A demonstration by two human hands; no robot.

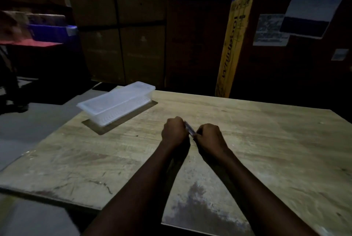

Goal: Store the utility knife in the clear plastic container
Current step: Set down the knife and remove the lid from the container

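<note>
Over the middle of the wooden table [247, 140], the left hand [174, 130] and right hand [210, 136] are both closed around the utility knife [189, 128], one at each end. Dim light hides any blade. It probably handles light and rigid; grip the handle. The clear plastic container [116, 103] sits lidded, well apart.

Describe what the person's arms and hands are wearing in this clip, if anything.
Nothing is worn that shows. Both forearms are bare up to the bottom edge of the picture: no sleeves or cuffs. The left hand and right hand have no gloves, and no watch, bracelet or ring is visible, though the dim light could hide small items. No markings can be made out.
</note>
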